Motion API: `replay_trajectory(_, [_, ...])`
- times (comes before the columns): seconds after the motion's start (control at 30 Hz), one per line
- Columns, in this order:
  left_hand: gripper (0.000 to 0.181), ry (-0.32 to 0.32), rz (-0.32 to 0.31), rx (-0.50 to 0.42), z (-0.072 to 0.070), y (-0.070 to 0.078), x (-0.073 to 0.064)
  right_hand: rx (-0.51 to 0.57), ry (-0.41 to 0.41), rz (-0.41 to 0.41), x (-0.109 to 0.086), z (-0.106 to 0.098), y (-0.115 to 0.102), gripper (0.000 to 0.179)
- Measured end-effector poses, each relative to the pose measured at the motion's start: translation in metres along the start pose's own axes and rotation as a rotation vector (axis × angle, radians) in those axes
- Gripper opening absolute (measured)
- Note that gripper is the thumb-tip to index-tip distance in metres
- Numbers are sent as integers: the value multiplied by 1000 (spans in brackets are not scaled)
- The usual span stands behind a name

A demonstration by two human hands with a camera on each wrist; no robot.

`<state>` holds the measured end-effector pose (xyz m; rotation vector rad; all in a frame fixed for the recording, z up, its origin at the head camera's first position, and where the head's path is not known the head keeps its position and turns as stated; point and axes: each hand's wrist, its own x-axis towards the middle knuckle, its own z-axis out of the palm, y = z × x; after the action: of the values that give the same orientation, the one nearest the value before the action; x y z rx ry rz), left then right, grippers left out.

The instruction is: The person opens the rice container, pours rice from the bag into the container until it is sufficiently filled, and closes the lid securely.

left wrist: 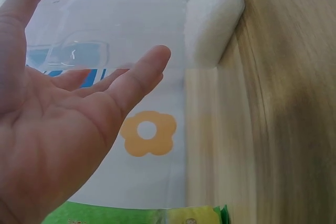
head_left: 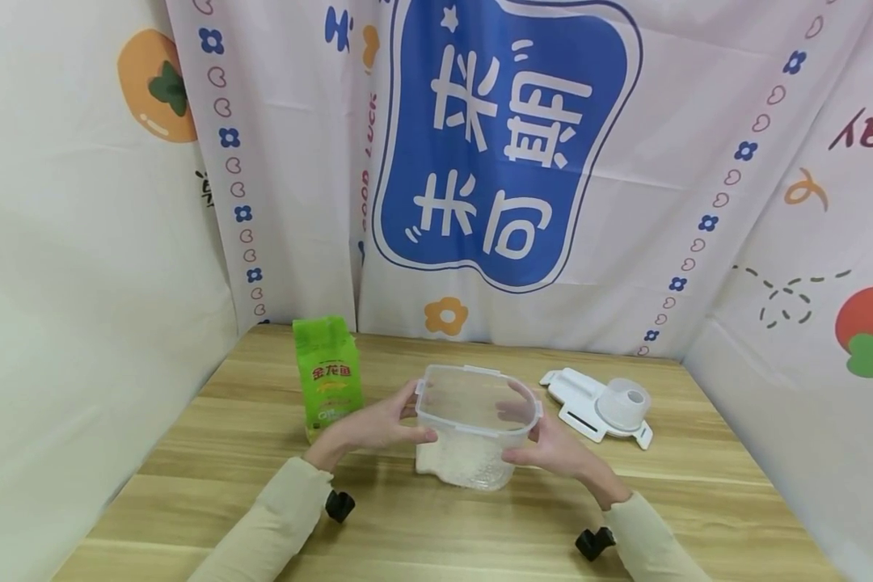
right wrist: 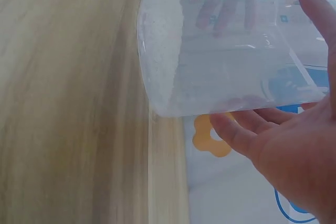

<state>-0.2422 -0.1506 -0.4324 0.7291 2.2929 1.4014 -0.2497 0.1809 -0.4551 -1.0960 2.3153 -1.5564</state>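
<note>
We locate the clear container [head_left: 473,428] upright at the middle of the table [head_left: 444,541], with its open rim facing up. Inside, we see white grains [head_left: 461,461] gathered at the bottom, well below the rim. Whether the base bears fully on the table, we cannot tell.

To the left, we find the green bag [head_left: 329,380] standing upright, its lower part partly covered by the left wrist. To the right, the white lid [head_left: 582,408] lies flat, with a translucent cup [head_left: 623,404] on its right portion.

We note a light wood-grain table surface with streaks running from side to side. Its rear edge meets a white curtain [head_left: 618,267] printed with a blue panel [head_left: 480,145] of white characters. Directly above the edge, we see an orange flower print [head_left: 446,316]. White cloth walls [head_left: 65,267] close off both sides; the left one carries an orange fruit print [head_left: 156,85].

For the fingers, we observe the following. On the left hand [head_left: 381,422], they are spread wide, passing behind the container's left side, with the thumb at its front. On the right hand [head_left: 556,444], they are likewise spread, behind the right side, with the thumb in front. We see both hands holding the container between them.
</note>
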Motion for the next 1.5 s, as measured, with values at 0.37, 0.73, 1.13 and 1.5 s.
replay_trajectory(0.37, [85,-83,23,110,-8,4,-5,3,25,14,1,-1,1,97])
replay_trajectory(0.73, [69,-74,1,226,-20,8,-20,-24,9,31,7,0,-1,97])
replay_trajectory(1.13, [39,223,155,326,-33,41,-55,-37,-26,64,6,-5,-3,97])
replay_trajectory(1.5, [20,553,715,-27,-67,45,-82,-28,-50,92,4,-13,-2,95])
